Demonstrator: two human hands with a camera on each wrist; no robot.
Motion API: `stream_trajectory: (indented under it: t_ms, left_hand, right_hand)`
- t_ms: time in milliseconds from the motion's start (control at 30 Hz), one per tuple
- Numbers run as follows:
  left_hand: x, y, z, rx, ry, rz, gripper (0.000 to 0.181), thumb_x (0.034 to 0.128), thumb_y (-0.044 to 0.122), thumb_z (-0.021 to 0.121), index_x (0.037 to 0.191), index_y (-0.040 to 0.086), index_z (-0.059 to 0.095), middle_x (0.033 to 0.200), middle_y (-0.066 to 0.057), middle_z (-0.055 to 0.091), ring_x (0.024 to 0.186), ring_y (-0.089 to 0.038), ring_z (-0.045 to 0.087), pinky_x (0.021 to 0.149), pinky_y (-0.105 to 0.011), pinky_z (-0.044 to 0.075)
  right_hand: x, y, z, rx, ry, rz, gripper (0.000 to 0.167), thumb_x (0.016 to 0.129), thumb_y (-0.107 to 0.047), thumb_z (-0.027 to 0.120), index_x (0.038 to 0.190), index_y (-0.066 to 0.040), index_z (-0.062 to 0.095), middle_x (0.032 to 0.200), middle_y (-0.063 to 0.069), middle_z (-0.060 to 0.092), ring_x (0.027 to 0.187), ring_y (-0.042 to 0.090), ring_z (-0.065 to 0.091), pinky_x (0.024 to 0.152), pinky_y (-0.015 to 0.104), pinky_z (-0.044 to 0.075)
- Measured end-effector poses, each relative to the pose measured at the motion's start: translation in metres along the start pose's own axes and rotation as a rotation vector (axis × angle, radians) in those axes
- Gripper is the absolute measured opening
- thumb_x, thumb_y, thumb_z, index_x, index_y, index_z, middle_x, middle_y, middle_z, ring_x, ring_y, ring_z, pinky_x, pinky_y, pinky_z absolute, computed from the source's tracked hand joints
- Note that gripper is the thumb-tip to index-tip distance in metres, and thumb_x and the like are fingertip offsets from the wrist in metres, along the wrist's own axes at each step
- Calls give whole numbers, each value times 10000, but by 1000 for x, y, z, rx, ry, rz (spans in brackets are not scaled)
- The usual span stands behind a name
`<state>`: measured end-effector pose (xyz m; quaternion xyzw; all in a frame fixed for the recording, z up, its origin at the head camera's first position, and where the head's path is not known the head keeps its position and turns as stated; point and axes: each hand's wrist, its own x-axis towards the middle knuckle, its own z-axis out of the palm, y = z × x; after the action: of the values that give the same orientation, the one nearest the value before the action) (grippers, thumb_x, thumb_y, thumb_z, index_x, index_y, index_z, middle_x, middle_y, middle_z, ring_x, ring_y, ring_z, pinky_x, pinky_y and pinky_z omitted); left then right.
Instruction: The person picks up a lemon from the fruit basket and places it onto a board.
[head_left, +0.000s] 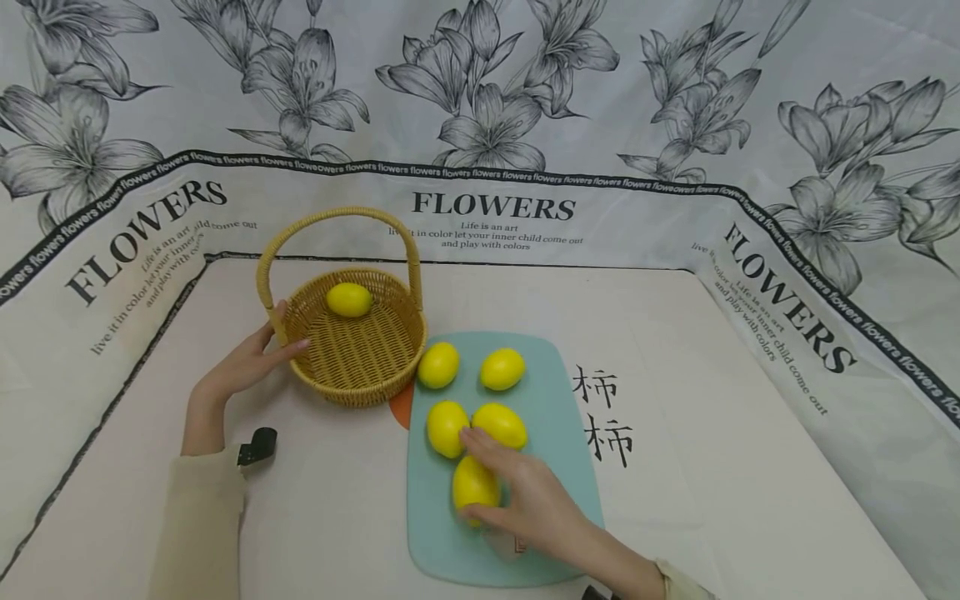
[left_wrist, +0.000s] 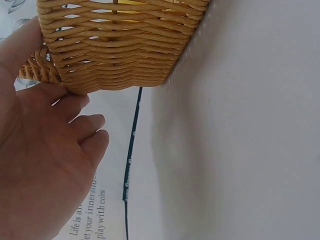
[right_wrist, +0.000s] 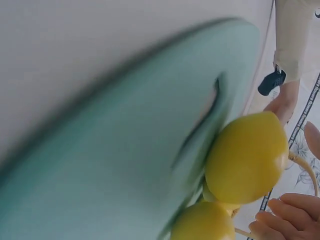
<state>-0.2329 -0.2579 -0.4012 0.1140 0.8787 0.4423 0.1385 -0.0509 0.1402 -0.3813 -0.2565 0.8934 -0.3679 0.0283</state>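
Observation:
My left hand (head_left: pixel 243 362) grips the side of a wicker basket (head_left: pixel 365 393) near the foot of its handle, thumb over the rim. One yellow lemon (head_left: pixel 348 300) lies inside against the far wall. Several more lemons rest on a light-blue cutting board (head_left: pixel 442 554) to the basket's right. Over the nearest lemon (head_left: pixel 476 483) hovers my right hand (head_left: pixel 540 500), thumb and fingers spread to either side. The right wrist view shows a gap between that hand (right_wrist: pixel 295 220) and the lemon (right_wrist: pixel 247 157). In the left wrist view, the basket wall (left_wrist: pixel 120 50) stands beside curled fingers.
A pale tablecloth (head_left: pixel 330 508) with printed lettering covers the table, and flower-printed cloth (head_left: pixel 487 108) rises behind it. Two dark printed characters (head_left: pixel 606 412) sit right of the board. An orange patch (head_left: pixel 401 408) shows between basket and board.

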Motion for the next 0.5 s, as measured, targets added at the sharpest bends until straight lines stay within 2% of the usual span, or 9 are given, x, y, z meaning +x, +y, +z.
stream_trajectory:
  t_ms: [267, 500]
  left_hand:
    - [1, -3, 0, 3, -1, 4, 876, 967, 478, 522, 1533, 246, -105, 1599, -114, -93, 1420, -465, -61, 1057, -720, 42]
    - [1, -2, 0, 5, 0, 0, 877, 966, 485, 521, 1531, 260, -110, 1596, -140, -88, 1416, -478, -55, 1052, -726, 47]
  right_hand:
    - [17, -6, -18, -4, 49, -62, 717, 808, -303, 785, 1414, -61, 487, 1427, 49, 490, 1326, 211, 435, 1056, 381, 385]
    - [35, -13, -29, 1, 81, -73, 630, 809, -261, 794, 1361, -71, 554, 1353, 33, 560, 1251, 190, 515, 1013, 343, 435]
